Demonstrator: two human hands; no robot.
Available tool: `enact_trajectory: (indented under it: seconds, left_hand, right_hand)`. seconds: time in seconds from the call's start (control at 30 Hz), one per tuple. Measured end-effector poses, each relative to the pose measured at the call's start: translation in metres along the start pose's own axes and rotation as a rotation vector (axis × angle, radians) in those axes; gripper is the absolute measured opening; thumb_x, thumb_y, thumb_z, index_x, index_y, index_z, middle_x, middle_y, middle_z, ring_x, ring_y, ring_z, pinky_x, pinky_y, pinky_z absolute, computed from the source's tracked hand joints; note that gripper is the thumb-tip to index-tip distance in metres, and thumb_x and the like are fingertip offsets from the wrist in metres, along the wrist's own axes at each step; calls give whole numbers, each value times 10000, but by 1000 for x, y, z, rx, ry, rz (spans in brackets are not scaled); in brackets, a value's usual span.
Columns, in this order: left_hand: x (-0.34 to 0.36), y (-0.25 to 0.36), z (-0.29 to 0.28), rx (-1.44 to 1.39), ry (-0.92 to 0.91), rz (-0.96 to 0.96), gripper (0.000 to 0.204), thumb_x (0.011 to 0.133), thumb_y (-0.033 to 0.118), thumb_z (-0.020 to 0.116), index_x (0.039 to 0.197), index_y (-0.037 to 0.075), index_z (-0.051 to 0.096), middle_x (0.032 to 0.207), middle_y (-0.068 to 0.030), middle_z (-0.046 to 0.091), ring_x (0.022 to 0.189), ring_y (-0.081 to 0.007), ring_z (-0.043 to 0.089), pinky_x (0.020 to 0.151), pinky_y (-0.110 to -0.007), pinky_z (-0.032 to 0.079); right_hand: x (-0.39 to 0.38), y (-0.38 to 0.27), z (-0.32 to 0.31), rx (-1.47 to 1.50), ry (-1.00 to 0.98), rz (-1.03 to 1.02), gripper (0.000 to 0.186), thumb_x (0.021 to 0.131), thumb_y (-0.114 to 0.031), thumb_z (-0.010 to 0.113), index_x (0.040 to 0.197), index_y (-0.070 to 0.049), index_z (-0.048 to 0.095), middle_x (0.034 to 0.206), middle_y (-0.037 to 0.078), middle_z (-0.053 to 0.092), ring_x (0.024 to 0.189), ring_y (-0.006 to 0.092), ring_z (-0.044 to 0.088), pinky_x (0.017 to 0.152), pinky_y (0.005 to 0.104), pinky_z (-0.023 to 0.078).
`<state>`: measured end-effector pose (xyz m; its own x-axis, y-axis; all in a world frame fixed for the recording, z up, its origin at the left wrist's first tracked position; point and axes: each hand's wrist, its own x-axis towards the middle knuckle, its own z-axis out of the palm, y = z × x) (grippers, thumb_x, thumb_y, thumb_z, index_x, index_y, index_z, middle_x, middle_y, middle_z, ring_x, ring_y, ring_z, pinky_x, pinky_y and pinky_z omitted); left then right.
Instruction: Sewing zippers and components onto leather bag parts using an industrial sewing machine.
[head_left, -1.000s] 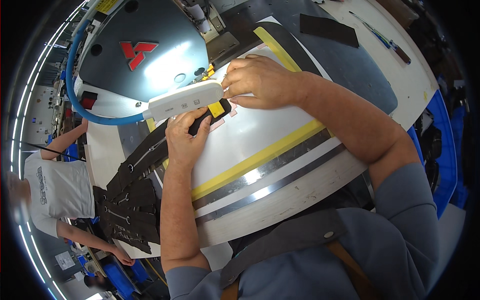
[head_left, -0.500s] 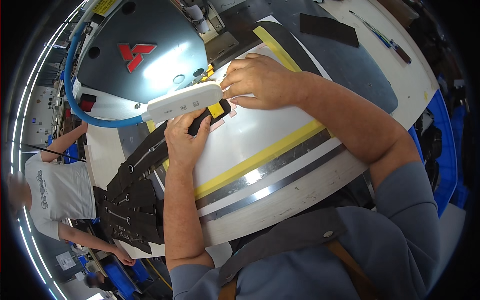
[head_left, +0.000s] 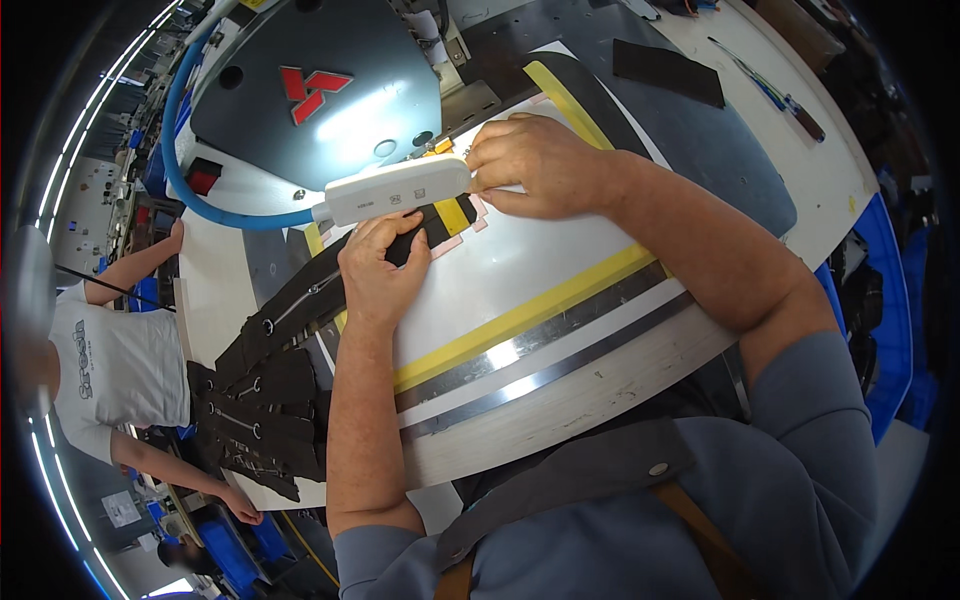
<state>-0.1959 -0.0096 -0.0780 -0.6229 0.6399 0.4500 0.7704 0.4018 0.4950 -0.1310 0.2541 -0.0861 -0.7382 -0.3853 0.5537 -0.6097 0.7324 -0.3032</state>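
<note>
My left hand (head_left: 385, 275) grips a black fabric strip (head_left: 325, 268) from above, thumb and fingertips on either side of it. The strip has metal zip pulls, and its far end lies by a yellow tab (head_left: 453, 217). With bent fingers pressed together, my right hand (head_left: 540, 165) is beside the white lamp head (head_left: 398, 190). Its fingertips are partly behind the lamp, so what they hold cannot be made out. Beneath both hands lies a white sheet (head_left: 500, 280) edged with yellow tape (head_left: 530, 318). A dark sewing machine (head_left: 310, 85) stands just beyond.
More black strips with zips (head_left: 255, 410) hang over the table's left edge. A blue flexible tube (head_left: 172, 130) carries the lamp. Back right lie a dark fabric piece (head_left: 668, 72) and a screwdriver (head_left: 803, 118). Blue bins (head_left: 870, 320) stand at right. Another person (head_left: 120, 360) is at left.
The view has shifted slightly, so the machine and lamp appear farther right. Both hands keep nearly the same pose by the strip and lamp. The other person has moved a little.
</note>
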Motion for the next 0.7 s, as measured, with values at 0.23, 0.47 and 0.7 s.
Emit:
enact_trajectory:
  seconds: [0.23,0.47,0.7]
  left_hand:
    - [2,-4,-22,71,-188,30,390,774,211,808,1120,46,738,1250,-120,708,1216,-300,632,1107,-453,409]
    - [-37,-42,-135,464,-457,-353,793,676,174,759,1435,129,531,1380,-126,630,1273,-313,596,1116,-511,388]
    - [-75,-95,-161,841,-120,-484,404,800,63,655,1204,71,655,1080,-142,724,1056,-373,671,896,-498,517]
  right_hand:
    - [2,-2,-4,-4,14,-14,129,854,-152,682,919,-89,774,1047,37,747,1013,221,661,894,393,535]
    - [-2,5,-1,-30,121,30,91,832,-151,694,818,-64,718,896,34,705,910,233,652,800,389,518]
    - [0,-6,-7,-62,116,21,51,820,-94,707,817,-46,690,880,76,668,847,287,635,754,419,500]
